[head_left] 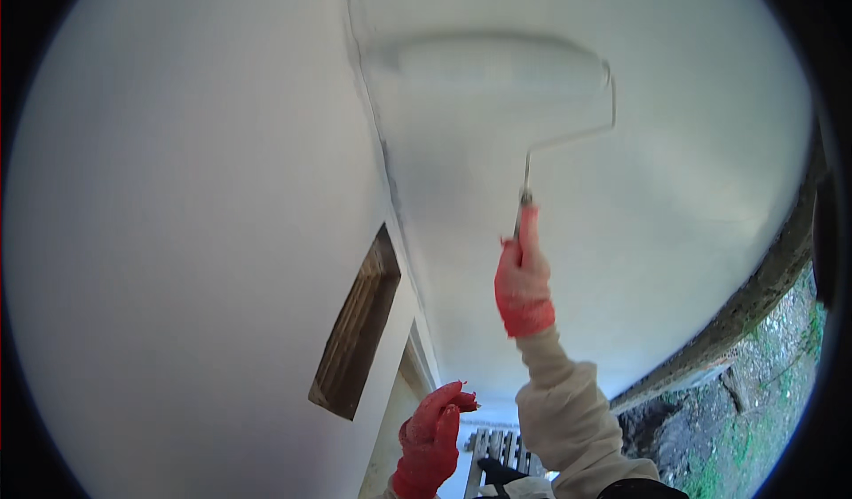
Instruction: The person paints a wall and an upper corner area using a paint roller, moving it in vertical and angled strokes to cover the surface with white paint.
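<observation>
A dark rectangular opening (359, 330) breaks a pale wall (195, 233). Above and right of the opening, a wide paint roller (506, 66), blurred, spans a whitish surface (674, 233). Directly right of the opening, the red-gloved right hand (524, 290) grips the roller's handle, one finger extended; below right of it, the red-gloved left hand (432, 437) curls loosely, empty.

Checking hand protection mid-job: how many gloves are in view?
2: the left glove is on the left hand, low in view; the right glove is on the right hand, holding the paint roller.
</observation>
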`<state>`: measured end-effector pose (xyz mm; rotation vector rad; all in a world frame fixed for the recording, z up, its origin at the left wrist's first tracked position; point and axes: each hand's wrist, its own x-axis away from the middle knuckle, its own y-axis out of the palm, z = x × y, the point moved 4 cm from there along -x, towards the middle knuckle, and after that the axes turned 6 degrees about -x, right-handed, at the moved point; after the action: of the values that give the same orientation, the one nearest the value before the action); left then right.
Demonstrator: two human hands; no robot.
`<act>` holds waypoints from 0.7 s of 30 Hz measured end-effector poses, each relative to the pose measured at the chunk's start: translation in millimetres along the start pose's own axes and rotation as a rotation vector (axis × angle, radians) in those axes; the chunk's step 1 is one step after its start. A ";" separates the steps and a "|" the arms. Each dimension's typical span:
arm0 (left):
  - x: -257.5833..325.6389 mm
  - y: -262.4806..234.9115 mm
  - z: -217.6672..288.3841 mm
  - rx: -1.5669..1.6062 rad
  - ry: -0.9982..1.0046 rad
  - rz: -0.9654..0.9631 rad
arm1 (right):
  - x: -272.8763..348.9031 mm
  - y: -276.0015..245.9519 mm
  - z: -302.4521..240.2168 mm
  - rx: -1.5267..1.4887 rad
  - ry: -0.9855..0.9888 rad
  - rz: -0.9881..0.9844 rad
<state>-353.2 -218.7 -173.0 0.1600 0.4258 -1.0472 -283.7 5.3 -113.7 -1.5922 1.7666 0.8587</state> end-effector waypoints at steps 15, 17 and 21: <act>137.2 12.8 -206.9 -0.128 -0.498 -0.075 | 547.9 -87.1 256.8 0.329 1.089 -0.226; 157.4 15.3 -247.0 -0.112 -0.549 -0.070 | 609.5 -88.7 303.9 0.399 1.250 -0.254; 196.3 16.3 -318.6 -0.174 -0.646 0.019 | 696.1 -74.4 386.4 0.554 1.463 -0.398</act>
<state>-339.3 -264.1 -544.6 -0.3258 -0.0730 -0.9770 -272.1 -113.9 -904.4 -2.1367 2.0114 -1.2351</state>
